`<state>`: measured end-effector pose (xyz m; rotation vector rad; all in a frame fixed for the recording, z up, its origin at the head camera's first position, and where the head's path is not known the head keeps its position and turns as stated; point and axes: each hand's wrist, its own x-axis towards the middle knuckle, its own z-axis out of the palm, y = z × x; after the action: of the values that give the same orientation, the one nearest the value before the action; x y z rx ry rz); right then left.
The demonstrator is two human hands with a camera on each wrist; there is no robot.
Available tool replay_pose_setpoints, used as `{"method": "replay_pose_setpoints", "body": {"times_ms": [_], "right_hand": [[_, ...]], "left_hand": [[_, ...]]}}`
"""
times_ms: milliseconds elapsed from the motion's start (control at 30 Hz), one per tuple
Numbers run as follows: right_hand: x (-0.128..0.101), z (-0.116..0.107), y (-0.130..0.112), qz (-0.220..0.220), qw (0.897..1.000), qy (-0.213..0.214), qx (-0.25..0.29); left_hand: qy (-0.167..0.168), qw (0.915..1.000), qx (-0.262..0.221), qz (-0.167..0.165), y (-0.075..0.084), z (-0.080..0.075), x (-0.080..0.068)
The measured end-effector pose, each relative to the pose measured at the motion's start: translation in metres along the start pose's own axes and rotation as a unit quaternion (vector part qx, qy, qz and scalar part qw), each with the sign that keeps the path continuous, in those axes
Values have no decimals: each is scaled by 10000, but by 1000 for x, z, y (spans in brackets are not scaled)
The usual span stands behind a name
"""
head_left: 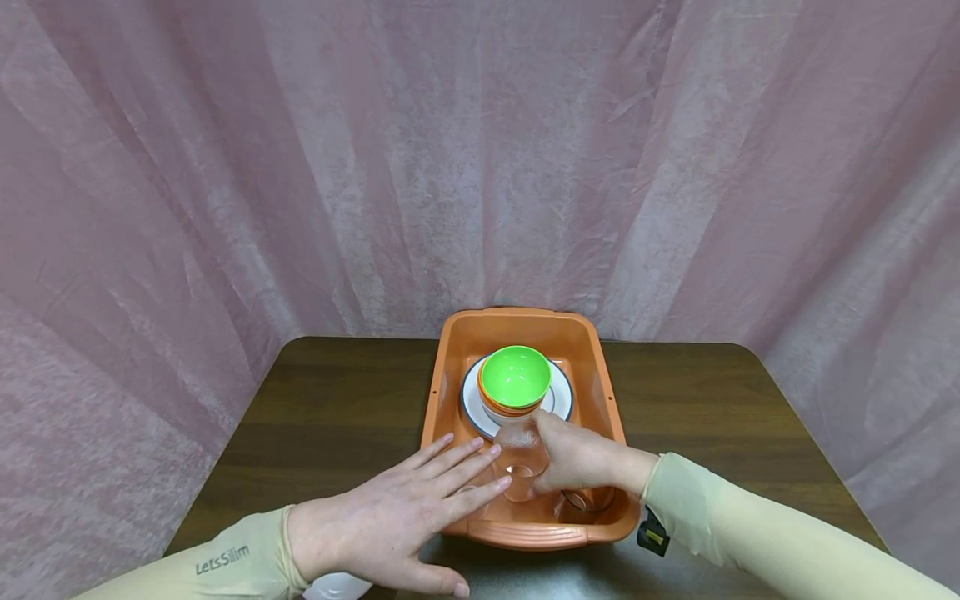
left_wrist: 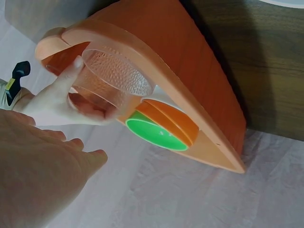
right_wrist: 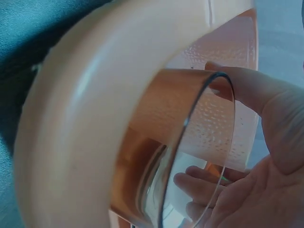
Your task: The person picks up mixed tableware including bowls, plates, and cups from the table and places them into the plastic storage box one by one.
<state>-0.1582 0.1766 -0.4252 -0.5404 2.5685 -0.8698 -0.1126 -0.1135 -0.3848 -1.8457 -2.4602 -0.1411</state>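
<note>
My right hand [head_left: 576, 457] grips a clear pebbled cup [head_left: 519, 450] over the near half of an orange basin [head_left: 438, 392]. The left wrist view shows the thumb and fingers on either side of this cup [left_wrist: 116, 71]; whether a second is nested with it I cannot tell. In the right wrist view a smooth clear glass [right_wrist: 183, 126] stands in front of the gripped cup. My left hand [head_left: 401, 508] has its fingers straight, reaching over the basin's near left corner, fingertips close to the cup. A green bowl [head_left: 516, 377] tops a stack of orange and white bowls.
Under the bowls lies a white plate [head_left: 561, 392] with a dark rim, inside the basin. A white object [head_left: 337, 587] is partly hidden below my left wrist. The brown table [head_left: 352, 417] extends to both sides, with a pink curtain [head_left: 480, 167] behind it.
</note>
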Motion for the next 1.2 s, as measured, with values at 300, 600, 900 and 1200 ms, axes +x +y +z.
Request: {"method": "replay_pose_setpoints", "body": {"times_ms": [300,600,900,1200], "right_hand": [[-10,-11,-5,-201,9997,145,-57],[-34,-26,-5,-387,9957,395,-737],[-64,-37,-5,-783,9774,1102,-1627],[-92,-38,-5,-1062,9431,1589,-2719]], "left_hand": [[62,9999,106,-29,-2,0,0],[100,9996,160,-215,-9,-4,-1],[90,9986,136,-504,-19,-8,-3],[219,9969,323,-689,-29,-13,-4]]}}
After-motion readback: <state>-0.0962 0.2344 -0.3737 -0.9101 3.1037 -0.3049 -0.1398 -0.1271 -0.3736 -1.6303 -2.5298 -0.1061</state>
